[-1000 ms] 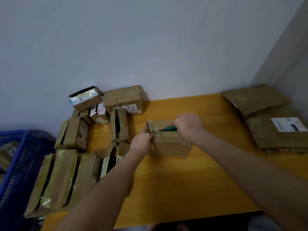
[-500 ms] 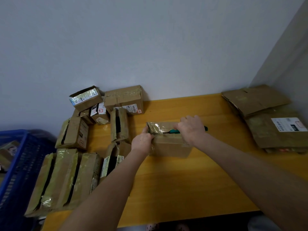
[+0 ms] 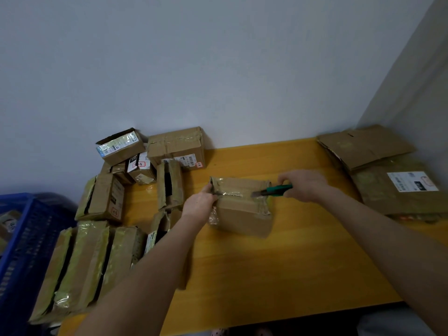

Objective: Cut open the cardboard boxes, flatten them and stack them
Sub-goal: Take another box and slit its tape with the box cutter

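- Cardboard box point(image 3: 242, 214) sits near the middle of the yellow surface point(image 3: 266, 275), with shiny tape across its top seam.
- Left hand point(image 3: 200, 204) grips the box's top left corner, fingers curled over the edge.
- Right hand point(image 3: 305, 185) is closed round a green-handled knife point(image 3: 274, 191), its blade over the taped top near the right end.
- Flattened boxes point(image 3: 388, 180) lie stacked in the far right corner.
- Other boxes point(image 3: 104, 197) crowd the left side, beside a blue crate point(image 3: 21, 238).

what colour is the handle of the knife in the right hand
Green, on the knife that the right hand holds, in the head view.
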Motion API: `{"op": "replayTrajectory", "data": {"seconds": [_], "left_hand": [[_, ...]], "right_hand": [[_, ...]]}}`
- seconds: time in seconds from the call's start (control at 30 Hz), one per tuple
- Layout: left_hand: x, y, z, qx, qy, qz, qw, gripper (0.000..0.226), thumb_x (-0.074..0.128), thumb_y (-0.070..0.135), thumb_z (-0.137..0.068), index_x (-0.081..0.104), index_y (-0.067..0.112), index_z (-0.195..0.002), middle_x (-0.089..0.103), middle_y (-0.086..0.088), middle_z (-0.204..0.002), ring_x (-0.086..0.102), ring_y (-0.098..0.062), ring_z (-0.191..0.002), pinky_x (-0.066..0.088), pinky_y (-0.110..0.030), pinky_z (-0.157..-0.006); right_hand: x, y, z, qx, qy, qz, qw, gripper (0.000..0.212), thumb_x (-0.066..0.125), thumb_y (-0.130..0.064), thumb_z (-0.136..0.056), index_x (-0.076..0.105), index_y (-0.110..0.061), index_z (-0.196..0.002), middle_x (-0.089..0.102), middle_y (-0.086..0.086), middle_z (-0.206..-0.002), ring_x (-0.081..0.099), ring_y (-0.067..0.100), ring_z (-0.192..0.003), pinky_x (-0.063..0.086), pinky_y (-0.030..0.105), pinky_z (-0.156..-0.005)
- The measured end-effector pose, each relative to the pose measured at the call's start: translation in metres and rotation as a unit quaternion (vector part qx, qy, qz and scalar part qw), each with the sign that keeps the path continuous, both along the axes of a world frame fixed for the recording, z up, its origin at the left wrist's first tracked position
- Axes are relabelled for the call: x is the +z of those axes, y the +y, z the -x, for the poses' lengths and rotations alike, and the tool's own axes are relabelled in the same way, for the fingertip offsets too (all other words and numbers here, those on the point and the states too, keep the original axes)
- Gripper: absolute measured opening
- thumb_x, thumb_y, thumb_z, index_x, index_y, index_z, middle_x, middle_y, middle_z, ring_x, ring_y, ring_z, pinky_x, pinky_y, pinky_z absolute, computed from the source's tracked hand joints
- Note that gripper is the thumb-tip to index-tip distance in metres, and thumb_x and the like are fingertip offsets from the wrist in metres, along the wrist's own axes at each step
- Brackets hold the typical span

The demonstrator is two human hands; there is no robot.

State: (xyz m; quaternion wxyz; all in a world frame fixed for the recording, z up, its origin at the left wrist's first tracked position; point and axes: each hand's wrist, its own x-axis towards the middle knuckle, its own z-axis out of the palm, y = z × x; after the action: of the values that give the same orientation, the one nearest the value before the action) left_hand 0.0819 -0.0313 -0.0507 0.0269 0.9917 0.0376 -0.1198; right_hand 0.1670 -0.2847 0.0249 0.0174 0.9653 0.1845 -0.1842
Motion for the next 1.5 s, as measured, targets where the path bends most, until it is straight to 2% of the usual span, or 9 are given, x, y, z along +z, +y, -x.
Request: {"op": "replayTrajectory", "data": {"seconds": [0.2,0.33,0.47,0.53,0.63,0.73,0.9,1.2,1.5], "left_hand": [[0.006,0.003,0.001,0.020,-0.022,0.014,0.999,0.056,0.061,0.012,-0.091,0.045,0.031,-0.141,0.015,-0.002,-0.159,0.047,-0.024,-0.129,0.054,-0.034,-0.091],[0.004,-0.014,0.015,0.241,-0.126,0.138,0.952,0.057,0.062,0.021,-0.091,0.035,0.015,-0.141,0.031,-0.013,-0.145,0.056,-0.023,-0.110,0.054,-0.027,-0.074],[0.003,-0.017,0.010,0.391,-0.017,0.333,0.858,0.046,0.058,0.028,-0.095,0.039,0.004,-0.130,0.054,-0.016,-0.124,0.064,-0.030,-0.100,0.057,-0.040,-0.081],[0.007,-0.015,0.004,0.371,-0.004,0.349,0.860,0.043,0.057,0.027,-0.095,0.042,0.004,-0.129,0.057,-0.015,-0.122,0.063,-0.029,-0.102,0.056,-0.043,-0.086],[0.014,-0.018,-0.008,0.302,0.006,0.348,0.887,0.040,0.065,0.037,-0.089,0.050,0.014,-0.118,0.058,-0.011,-0.126,0.059,-0.026,-0.109,0.052,-0.043,-0.094],[0.014,-0.031,-0.019,0.245,0.091,0.228,0.938,0.105,0.068,0.066,-0.072,0.023,0.010,-0.148,0.032,-0.012,-0.151,0.037,-0.031,-0.135,0.036,-0.052,-0.108],[-0.002,-0.065,-0.023,0.185,0.118,0.110,0.969,0.142,0.074,0.071,-0.061,-0.017,0.010,-0.151,0.001,-0.010,-0.160,0.007,-0.032,-0.147,0.017,-0.063,-0.111],[-0.001,-0.050,-0.030,0.030,0.115,-0.001,0.993,0.132,0.075,0.061,-0.068,-0.014,0.012,-0.152,0.001,-0.006,-0.162,0.011,-0.033,-0.146,0.015,-0.065,-0.111],[0.001,-0.048,-0.026,0.015,0.094,0.027,0.995,0.123,0.077,0.054,-0.069,-0.002,0.016,-0.154,0.011,-0.003,-0.159,0.024,-0.032,-0.140,0.027,-0.059,-0.111]], "right_hand": [[-0.018,0.021,-0.001,-0.127,0.061,-0.275,0.951,0.028,0.049,-0.019,-0.098,0.055,-0.007,-0.121,0.058,0.012,-0.101,0.053,0.024,-0.085,0.042,0.034,-0.067],[-0.039,0.053,0.007,-0.204,0.074,-0.306,0.927,0.024,0.044,-0.016,-0.101,0.046,-0.004,-0.122,0.048,0.008,-0.094,0.043,0.015,-0.067,0.033,0.027,-0.050],[-0.052,0.067,0.008,-0.258,0.113,-0.291,0.914,0.025,0.042,-0.019,-0.102,0.042,-0.003,-0.122,0.042,0.002,-0.080,0.041,0.013,-0.062,0.030,0.027,-0.047],[-0.052,0.069,0.013,-0.280,0.148,-0.301,0.900,0.024,0.042,-0.023,-0.102,0.043,-0.005,-0.118,0.049,0.005,-0.085,0.049,0.018,-0.068,0.040,0.028,-0.055],[-0.059,0.065,0.028,-0.363,0.291,-0.425,0.777,0.022,0.042,-0.023,-0.103,0.042,-0.005,-0.115,0.067,0.013,-0.095,0.066,0.027,-0.083,0.054,0.039,-0.077],[-0.066,0.065,0.037,-0.395,0.314,-0.488,0.712,0.027,0.042,-0.022,-0.103,0.043,-0.004,-0.123,0.066,0.012,-0.102,0.066,0.024,-0.085,0.052,0.036,-0.074],[-0.066,0.050,0.023,-0.377,0.173,-0.428,0.803,0.027,0.046,-0.026,-0.100,0.049,-0.007,-0.120,0.055,0.009,-0.099,0.054,0.022,-0.083,0.043,0.035,-0.067],[-0.046,0.016,0.028,-0.191,-0.022,-0.248,0.950,0.044,0.057,-0.028,-0.089,0.046,-0.033,-0.132,0.057,-0.008,-0.085,0.052,0.009,-0.056,0.032,0.021,-0.040],[-0.018,0.018,0.031,0.004,-0.092,-0.060,0.994,0.038,0.047,-0.038,-0.093,0.049,-0.038,-0.131,0.065,-0.004,-0.109,0.062,0.020,-0.093,0.026,0.024,-0.046]]}}
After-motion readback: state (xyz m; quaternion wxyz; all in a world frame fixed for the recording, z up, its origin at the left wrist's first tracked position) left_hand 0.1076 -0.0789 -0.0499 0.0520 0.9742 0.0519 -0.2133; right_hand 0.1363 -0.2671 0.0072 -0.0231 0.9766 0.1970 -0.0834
